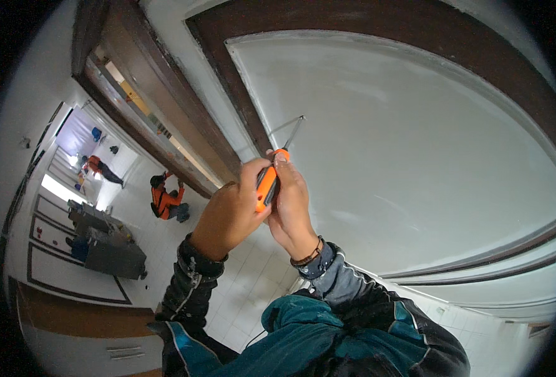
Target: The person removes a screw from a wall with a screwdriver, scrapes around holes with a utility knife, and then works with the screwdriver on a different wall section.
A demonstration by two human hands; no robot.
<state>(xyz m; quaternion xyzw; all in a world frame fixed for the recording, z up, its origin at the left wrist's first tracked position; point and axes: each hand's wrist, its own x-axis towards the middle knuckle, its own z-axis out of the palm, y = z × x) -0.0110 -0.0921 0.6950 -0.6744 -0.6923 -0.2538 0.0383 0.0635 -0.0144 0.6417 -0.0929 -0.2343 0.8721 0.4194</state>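
Note:
Both my hands are closed on a screwdriver (267,186) with an orange and black handle. My left hand (229,208) wraps the handle from the left, and my right hand (293,204) grips it from the right, a thumb lying along its upper end. The thin metal shaft points up and away, its tip meeting a small dark spot (302,117) on the white wall panel (403,169). Whether that spot is a screw or a hole is too small to tell. A dark brown trim (227,60) frames the panel.
Left of the panel is a brown door frame (158,81). Beyond it a person in orange (166,200) crouches by the frame, and another person (95,166) bends over farther back. A grey cabinet (114,251) stands at the left on the white tiled floor (243,295).

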